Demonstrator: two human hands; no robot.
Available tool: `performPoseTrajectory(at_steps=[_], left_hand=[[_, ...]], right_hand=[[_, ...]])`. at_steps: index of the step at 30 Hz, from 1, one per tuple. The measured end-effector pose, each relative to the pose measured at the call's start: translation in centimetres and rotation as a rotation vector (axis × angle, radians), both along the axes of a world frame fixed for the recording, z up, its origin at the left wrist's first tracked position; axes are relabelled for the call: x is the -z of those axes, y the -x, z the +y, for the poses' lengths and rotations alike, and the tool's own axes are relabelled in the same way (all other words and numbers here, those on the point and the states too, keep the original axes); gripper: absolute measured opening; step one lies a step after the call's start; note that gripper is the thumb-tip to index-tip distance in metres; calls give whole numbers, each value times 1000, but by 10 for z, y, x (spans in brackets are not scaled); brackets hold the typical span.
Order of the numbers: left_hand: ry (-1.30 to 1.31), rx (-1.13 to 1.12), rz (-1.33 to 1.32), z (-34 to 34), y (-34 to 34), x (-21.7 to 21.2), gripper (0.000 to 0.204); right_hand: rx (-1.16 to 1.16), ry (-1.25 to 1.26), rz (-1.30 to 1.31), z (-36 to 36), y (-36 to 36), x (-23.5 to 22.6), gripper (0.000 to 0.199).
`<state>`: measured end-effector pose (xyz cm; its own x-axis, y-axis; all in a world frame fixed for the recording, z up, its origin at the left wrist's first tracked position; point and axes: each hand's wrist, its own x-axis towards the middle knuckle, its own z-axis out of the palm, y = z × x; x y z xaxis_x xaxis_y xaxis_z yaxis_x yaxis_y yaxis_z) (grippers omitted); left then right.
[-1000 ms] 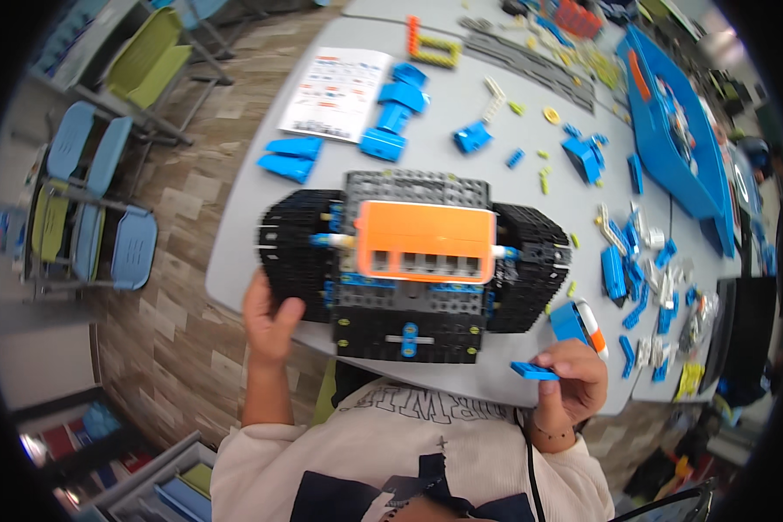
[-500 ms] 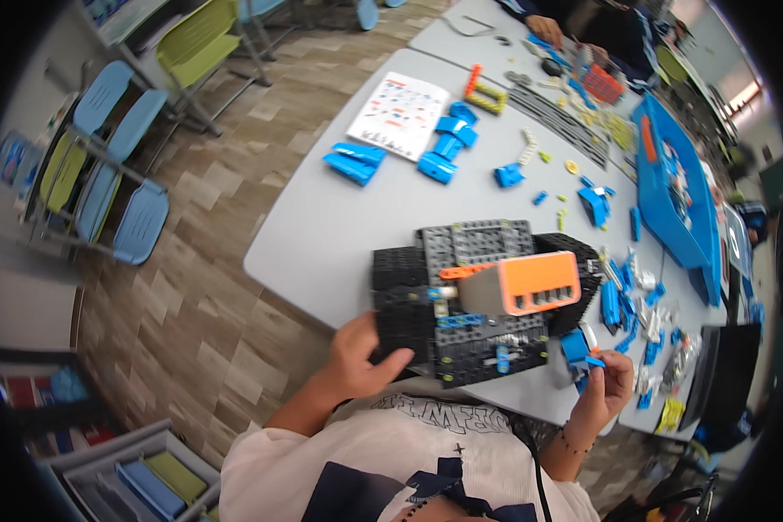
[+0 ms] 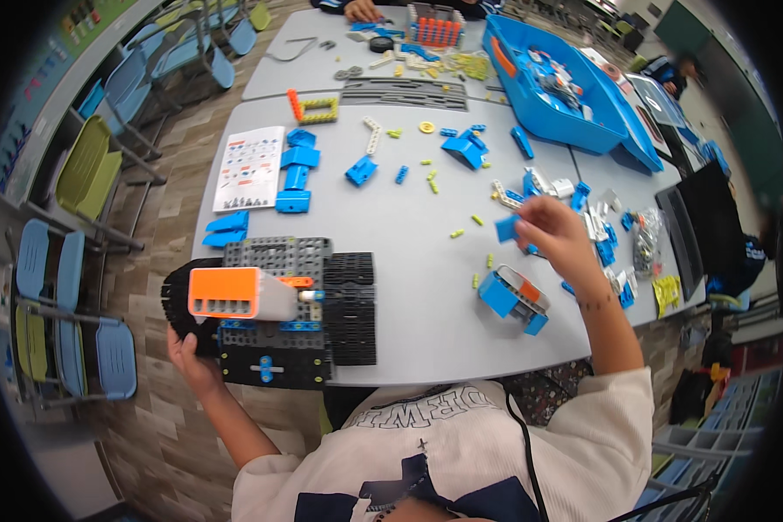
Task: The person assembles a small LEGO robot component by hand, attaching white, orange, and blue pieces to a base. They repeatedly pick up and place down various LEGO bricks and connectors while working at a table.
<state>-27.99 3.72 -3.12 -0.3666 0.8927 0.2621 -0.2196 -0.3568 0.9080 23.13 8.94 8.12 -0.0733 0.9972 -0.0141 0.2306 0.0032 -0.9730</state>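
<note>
A black and grey tracked vehicle model (image 3: 274, 339), built of plastic bricks, overhangs the table's near left edge. On it stands a grey block with an orange face (image 3: 224, 291). My left hand (image 3: 193, 364) grips the near corner of its left track, some fingers hidden beneath. Raised over the right part of the table, my right hand (image 3: 555, 233) pinches a flat blue brick piece (image 3: 506, 229) between thumb and fingers. Below that hand, a small blue, grey and orange assembly (image 3: 511, 298) rests on the tabletop, touched by neither hand.
An instruction sheet (image 3: 248, 170) lies far left beside blue panels (image 3: 297, 170). Loose blue and white parts (image 3: 600, 230) crowd the right side near a black laptop (image 3: 709, 222). A blue bin (image 3: 552, 113) stands at the back; another person's hand (image 3: 363, 10) works beyond.
The view has swung to the right, so the vehicle now appears farther left. My right hand has moved from beside the small assembly to farther over the table, still pinching a blue piece.
</note>
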Motion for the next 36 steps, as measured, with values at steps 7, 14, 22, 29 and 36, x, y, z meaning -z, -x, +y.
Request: performPoseTrajectory(at_steps=[7, 14, 22, 29, 36], left_hand=[[4, -24, 7, 11, 28, 14, 55], [87, -146, 110, -4, 16, 1, 50], [117, -671, 581, -20, -10, -57, 40], [-667, 99, 805, -35, -116, -135, 29], [-684, 945, 853, -47, -273, -177, 16]], right_hand=[[-113, 184, -355, 79, 11, 27, 22], [-128, 147, -411, 101, 27, 38, 31], [52, -302, -551, 38, -26, 15, 30], [643, -275, -516, -76, -151, 2, 23], [789, -228, -766, -147, -173, 59, 20]])
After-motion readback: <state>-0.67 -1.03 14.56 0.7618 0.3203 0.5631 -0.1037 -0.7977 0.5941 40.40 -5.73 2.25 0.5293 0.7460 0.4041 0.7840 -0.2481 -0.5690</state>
